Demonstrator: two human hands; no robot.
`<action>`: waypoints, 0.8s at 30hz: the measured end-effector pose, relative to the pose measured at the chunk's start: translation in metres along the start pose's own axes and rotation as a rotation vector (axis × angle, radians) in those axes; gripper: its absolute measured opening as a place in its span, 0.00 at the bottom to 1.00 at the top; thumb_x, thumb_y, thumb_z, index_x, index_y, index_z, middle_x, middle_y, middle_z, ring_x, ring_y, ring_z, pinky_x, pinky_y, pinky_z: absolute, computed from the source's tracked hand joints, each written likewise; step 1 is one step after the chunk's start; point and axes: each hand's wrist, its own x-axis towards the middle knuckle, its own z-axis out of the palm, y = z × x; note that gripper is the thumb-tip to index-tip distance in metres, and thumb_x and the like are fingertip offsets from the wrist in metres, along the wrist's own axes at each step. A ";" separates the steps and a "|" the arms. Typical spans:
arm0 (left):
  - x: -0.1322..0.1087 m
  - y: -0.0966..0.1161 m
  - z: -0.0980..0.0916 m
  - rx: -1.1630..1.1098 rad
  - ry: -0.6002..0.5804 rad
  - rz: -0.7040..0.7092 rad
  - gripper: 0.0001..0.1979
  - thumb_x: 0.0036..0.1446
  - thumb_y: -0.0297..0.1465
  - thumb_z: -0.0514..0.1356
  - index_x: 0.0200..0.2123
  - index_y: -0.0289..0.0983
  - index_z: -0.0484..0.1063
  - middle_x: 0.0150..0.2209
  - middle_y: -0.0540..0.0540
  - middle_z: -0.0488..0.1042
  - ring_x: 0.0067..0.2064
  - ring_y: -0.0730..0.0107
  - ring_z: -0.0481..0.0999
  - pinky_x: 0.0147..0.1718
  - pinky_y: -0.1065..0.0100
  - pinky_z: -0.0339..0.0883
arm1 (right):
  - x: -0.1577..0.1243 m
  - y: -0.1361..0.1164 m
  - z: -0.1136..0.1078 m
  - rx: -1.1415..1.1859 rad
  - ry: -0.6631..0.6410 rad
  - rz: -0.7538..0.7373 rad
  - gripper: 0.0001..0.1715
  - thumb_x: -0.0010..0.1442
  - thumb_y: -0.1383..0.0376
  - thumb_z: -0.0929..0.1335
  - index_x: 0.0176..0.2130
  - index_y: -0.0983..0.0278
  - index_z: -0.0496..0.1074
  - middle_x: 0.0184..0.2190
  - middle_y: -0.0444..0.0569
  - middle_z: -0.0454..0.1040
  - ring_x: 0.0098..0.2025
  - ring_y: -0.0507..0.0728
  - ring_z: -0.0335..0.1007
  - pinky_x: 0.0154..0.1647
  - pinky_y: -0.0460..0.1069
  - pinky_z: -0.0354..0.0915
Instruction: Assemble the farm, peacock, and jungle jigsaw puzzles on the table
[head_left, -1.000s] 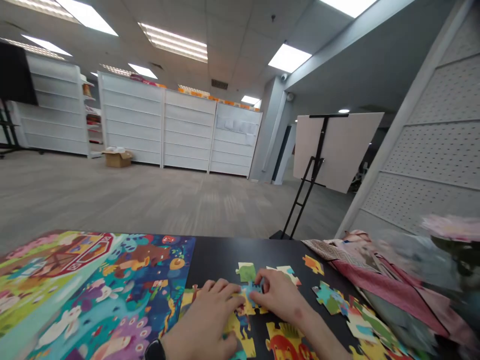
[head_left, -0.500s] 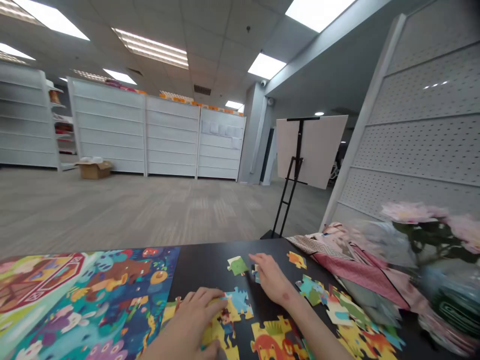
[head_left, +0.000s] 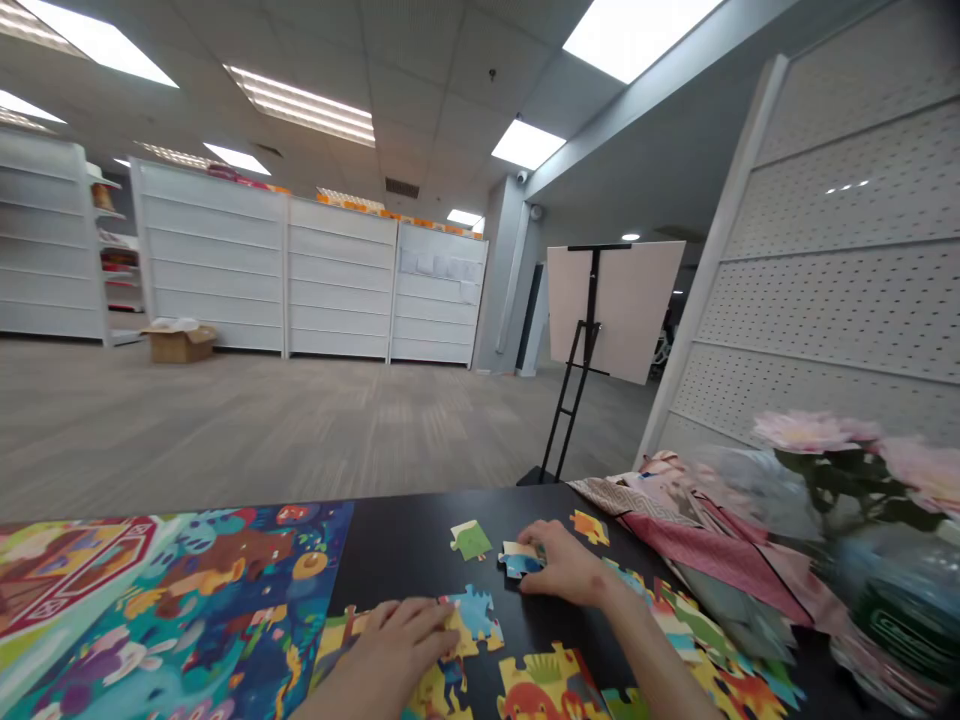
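My right hand (head_left: 562, 565) pinches the right side of a blue and cream puzzle piece (head_left: 517, 560) that lies on the dark table. My left hand (head_left: 401, 640) rests palm down, fingers stretched out, over a joined patch of puzzle pieces (head_left: 474, 612) in blue and yellow, partly covering it. A green and cream piece (head_left: 471, 540) lies just left of the pinched one. Closer to me, between my forearms, is another joined patch (head_left: 547, 685) with an orange animal on yellow. Beyond my right hand sits a small yellow-orange piece (head_left: 590, 527).
A colourful picture sheet (head_left: 240, 590) covers the table's left. Several puzzle pieces (head_left: 694, 640) lie right of my right forearm. Past them are a pink cloth (head_left: 697, 535), a plastic bottle (head_left: 896, 610) and pink flowers (head_left: 810, 430). An easel (head_left: 592, 310) stands beyond the table.
My right hand has shifted slightly right and down, from fingers extended over the blue and cream piece to pinching its side, so more of it shows. My left hand stays nearly in place.
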 end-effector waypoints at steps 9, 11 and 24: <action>0.002 0.015 -0.008 0.035 -0.017 -0.032 0.21 0.62 0.44 0.61 0.57 0.47 0.72 0.64 0.43 0.68 0.60 0.44 0.68 0.55 0.50 0.62 | -0.002 -0.040 0.026 0.120 -0.070 -0.263 0.21 0.50 0.56 0.78 0.45 0.56 0.79 0.50 0.46 0.76 0.51 0.60 0.70 0.54 0.51 0.64; -0.001 0.022 -0.017 0.010 -0.014 -0.028 0.23 0.60 0.46 0.63 0.56 0.46 0.71 0.64 0.43 0.68 0.61 0.44 0.67 0.56 0.50 0.61 | -0.003 -0.041 0.030 0.116 -0.082 -0.297 0.15 0.57 0.57 0.74 0.45 0.54 0.81 0.57 0.47 0.72 0.58 0.61 0.66 0.62 0.54 0.59; 0.021 0.044 -0.023 0.051 0.028 -0.079 0.21 0.61 0.40 0.62 0.54 0.36 0.70 0.60 0.36 0.69 0.61 0.44 0.67 0.61 0.48 0.59 | 0.018 -0.022 0.045 -0.089 -0.014 -0.186 0.38 0.58 0.76 0.60 0.60 0.45 0.71 0.66 0.43 0.66 0.67 0.66 0.55 0.63 0.65 0.54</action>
